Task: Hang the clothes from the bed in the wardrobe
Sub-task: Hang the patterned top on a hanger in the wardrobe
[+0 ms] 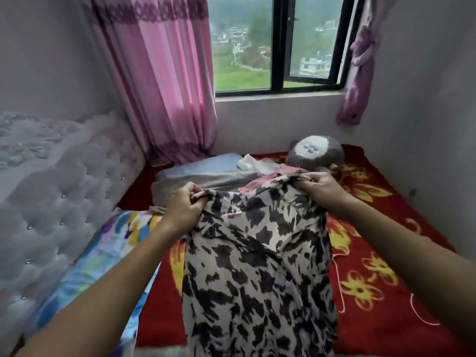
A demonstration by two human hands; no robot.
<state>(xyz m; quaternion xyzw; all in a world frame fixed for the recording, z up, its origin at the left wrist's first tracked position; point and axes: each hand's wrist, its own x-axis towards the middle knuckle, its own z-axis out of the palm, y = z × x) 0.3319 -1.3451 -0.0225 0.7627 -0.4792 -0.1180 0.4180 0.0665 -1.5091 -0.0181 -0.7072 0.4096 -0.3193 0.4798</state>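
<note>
A cream garment with black blotches [257, 266] hangs in front of me, lifted above the bed with its red flowered blanket [381, 253]. My left hand [184, 206] pinches its top left corner. Its top right corner is gripped by my right hand [322, 188]. Behind the garment lie more clothes on the bed: a pink printed piece [260, 182], a grey piece [203, 180] and a white one [251, 162]. Thin pink hangers [340, 287] lie on the blanket at the right. No wardrobe is in view.
A tufted white headboard [59, 191] runs along the left, with a colourful pillow [103, 253] beside it. A round grey cushion [315, 152] sits near the far wall. Pink curtains [164, 78] and a dark-framed window [278, 45] stand behind the bed.
</note>
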